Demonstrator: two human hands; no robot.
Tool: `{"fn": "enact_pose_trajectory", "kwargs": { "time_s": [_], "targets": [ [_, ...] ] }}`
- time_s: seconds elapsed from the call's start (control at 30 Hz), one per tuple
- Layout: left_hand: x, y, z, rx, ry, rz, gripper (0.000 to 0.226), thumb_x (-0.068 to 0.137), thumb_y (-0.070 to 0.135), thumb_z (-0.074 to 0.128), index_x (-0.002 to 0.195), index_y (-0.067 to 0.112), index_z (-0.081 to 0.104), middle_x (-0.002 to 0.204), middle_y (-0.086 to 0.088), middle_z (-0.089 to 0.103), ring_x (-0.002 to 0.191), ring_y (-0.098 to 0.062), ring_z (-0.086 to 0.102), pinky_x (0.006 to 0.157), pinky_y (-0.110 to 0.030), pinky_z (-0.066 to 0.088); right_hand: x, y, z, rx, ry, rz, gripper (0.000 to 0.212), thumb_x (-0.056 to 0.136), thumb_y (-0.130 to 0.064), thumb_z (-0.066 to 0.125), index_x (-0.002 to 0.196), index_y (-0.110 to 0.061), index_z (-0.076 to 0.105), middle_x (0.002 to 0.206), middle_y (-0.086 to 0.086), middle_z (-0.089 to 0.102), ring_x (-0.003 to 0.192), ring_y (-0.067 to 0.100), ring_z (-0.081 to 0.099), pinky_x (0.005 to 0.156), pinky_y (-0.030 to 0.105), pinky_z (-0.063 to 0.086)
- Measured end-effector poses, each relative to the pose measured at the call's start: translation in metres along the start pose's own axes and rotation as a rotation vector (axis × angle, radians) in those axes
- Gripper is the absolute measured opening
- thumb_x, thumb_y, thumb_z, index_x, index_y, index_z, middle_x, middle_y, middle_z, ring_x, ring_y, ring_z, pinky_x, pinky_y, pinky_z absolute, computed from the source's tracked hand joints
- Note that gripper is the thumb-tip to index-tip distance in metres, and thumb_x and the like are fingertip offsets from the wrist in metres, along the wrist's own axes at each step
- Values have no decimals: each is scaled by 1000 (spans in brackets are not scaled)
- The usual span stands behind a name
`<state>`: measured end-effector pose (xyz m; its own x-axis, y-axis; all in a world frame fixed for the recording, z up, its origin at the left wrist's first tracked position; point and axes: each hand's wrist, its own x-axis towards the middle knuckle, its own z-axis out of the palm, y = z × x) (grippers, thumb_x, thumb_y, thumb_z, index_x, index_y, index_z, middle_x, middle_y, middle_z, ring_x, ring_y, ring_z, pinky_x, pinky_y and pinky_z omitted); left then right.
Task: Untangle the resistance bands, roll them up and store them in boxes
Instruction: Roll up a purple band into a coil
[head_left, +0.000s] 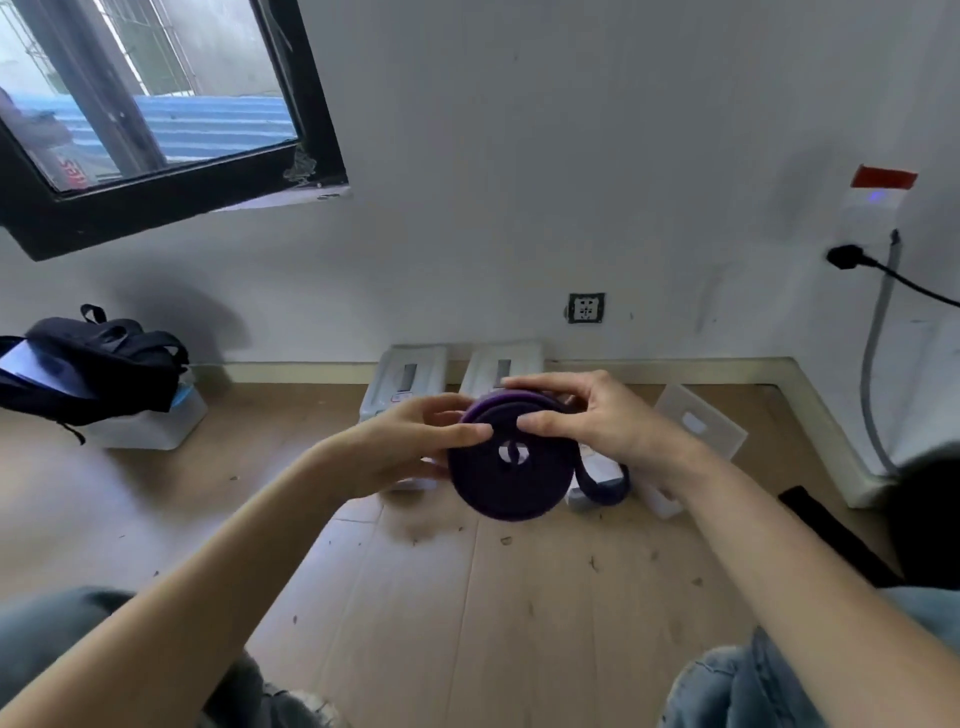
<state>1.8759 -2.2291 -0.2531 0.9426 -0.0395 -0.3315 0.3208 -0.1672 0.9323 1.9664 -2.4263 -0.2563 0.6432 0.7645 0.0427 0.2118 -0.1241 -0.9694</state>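
Purple resistance band (506, 480) is nearly coiled, pinched between left hand (415, 441) and right hand (587, 418), thumbs pressing its face. A loose tail hangs below the right fingers. If the grip eases, I'd bet the springy coil pops open.

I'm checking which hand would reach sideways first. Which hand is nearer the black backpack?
Left. The left hand grips the purple band roll on the side facing the black backpack, which sits far off to the left by the wall. The right hand holds the roll's far side.
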Motion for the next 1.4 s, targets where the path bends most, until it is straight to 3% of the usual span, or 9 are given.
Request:
{"fn": "enact_pose_trajectory", "kwargs": {
  "time_s": [0.17, 0.37, 0.53, 0.67, 0.77, 0.93, 1.13, 1.27, 1.4],
  "targets": [
    [13, -1, 30, 27, 77, 103, 43, 64, 38, 74, 102, 21, 66, 94, -2, 74, 88, -17, 70, 64, -26, 56, -15, 7, -14, 105, 142, -11, 38, 66, -39, 73, 101, -30, 65, 104, 6, 67, 91, 14, 67, 72, 20, 55],
    [26, -8, 32, -344, 372, 71, 27, 80, 31, 68, 94, 8, 66, 86, -5, 72, 70, -11, 69, 53, -22, 55, -12, 26, -4, -129, 353, -14, 25, 99, -13, 42, 119, -13, 57, 88, 4, 61, 63, 10, 54, 64, 32, 46],
    [53, -33, 35, -503, 420, -48, 28, 79, 31, 71, 92, 6, 64, 88, -7, 70, 71, -16, 69, 49, -26, 55, 1, 56, 21, -184, 479, 73, 34, 101, -18, 35, 133, -23, 44, 121, 5, 59, 106, 27, 58, 93, 47, 46],
    [89, -77, 28, -620, 430, -190, 32, 78, 32, 72, 94, 5, 62, 95, -11, 69, 83, -23, 67, 63, -34, 59, 31, 93, 39, -195, 573, 146, 24, 97, -22, 47, 116, -12, 58, 122, 13, 53, 111, 21, 51, 96, 18, 38],
    [119, -105, 11, -654, 442, -252, 39, 79, 29, 71, 106, 1, 61, 101, -14, 68, 89, -26, 66, 68, -38, 58, 56, 125, 41, -613, 380, 230, 62, 80, -49, 65, 126, -9, 54, 130, 9, 39, 123, 22, 35, 105, 27, 29],
    [171, -128, -13, -627, 457, -281, 29, 81, 27, 70, 96, 4, 60, 94, -13, 67, 84, -25, 66, 52, -31, 56, 105, 167, 50, -810, 111, 266, 125, 60, -61, 73, 149, -14, 0, 140, 12, 18, 131, 29, 18, 109, 40, 25],
    [216, -156, -47, -385, 323, -189, 44, 91, 48, 48, 108, 9, 63, 106, -7, 69, 92, -14, 67, 68, -23, 54, 148, 208, 34, -674, 323, 275, 103, 59, -47, 81, 142, -12, 30, 134, 8, 46, 122, 25, 43, 94, 31, 36],
    [245, -195, -68, 437, 450, 62, 34, 99, 21, 41, 130, 11, 51, 134, -5, 53, 121, -16, 48, 94, -22, 33, 148, 229, 4, -548, 351, 357, 85, 58, -44, 85, 129, -20, 46, 124, 0, 58, 116, 20, 51, 87, 28, 40],
    [274, -233, -68, 1127, 276, 85, 44, 96, 15, 44, 139, 21, 40, 141, 0, 45, 136, -22, 31, 111, -38, 20, 144, 242, -7, -411, 206, 413, 75, 57, -40, 87, 120, -23, 51, 115, -5, 61, 108, 14, 56, 86, 25, 43]
  ]
}}
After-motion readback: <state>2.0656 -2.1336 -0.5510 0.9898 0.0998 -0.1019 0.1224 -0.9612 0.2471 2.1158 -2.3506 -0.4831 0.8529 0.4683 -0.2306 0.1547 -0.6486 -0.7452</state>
